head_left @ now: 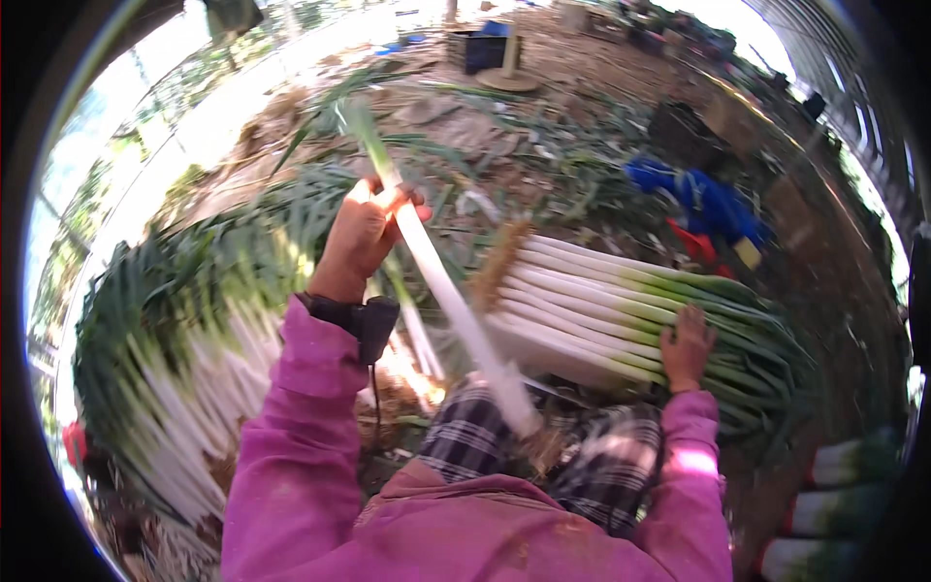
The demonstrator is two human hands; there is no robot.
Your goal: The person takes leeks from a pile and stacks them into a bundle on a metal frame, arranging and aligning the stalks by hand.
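Leek (448, 279) and left hand (367, 233) met near the plant's green end, the fingers curled shut around the stem; the leek slanted from there toward the near right, its roots (545, 448) low over the plaid trousers (470, 427). Held so close to one end, it could have swung or slipped if that grip loosened, and the roots could have snagged on the cloth. The right hand's fingers (692, 330) were slightly spread, lying on the green part of the stack of leeks (582, 303) to the right and gripping none that could be made out. A hard push there could have skewed the rows, since no tie showed around them, or bruised the leaves. Farther out, more leeks (199, 393) lay to the left, and a blue bundle (700, 199) lay at far right.
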